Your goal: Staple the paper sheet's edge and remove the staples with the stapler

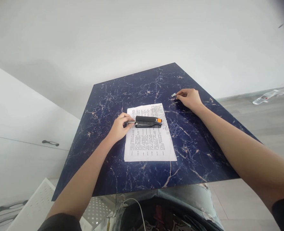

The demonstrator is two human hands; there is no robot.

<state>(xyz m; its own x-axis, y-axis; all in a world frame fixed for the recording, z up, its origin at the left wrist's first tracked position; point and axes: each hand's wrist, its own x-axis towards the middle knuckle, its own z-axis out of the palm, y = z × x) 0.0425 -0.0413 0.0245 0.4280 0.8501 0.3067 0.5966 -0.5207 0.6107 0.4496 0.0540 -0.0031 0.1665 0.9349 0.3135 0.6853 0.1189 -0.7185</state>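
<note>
A black stapler (147,121) with an orange patch near its right end lies across printed sheets of paper (148,144). My left hand (119,127) is closed on the stapler's left end, where a slim metal part sticks out of the body. Off the paper to the upper right, my right hand (190,98) pinches a small silvery piece (173,95) that looks like a strip of staples. That piece is held at or just above the dark blue tabletop (132,91); its contact with the surface is hard to judge.
White drawers with a dark handle (50,142) stand left of the table. A white perforated surface (39,202) shows below its left front edge. On the floor at right lie clear plastic bottles (267,97). A white cable (138,205) crosses my lap.
</note>
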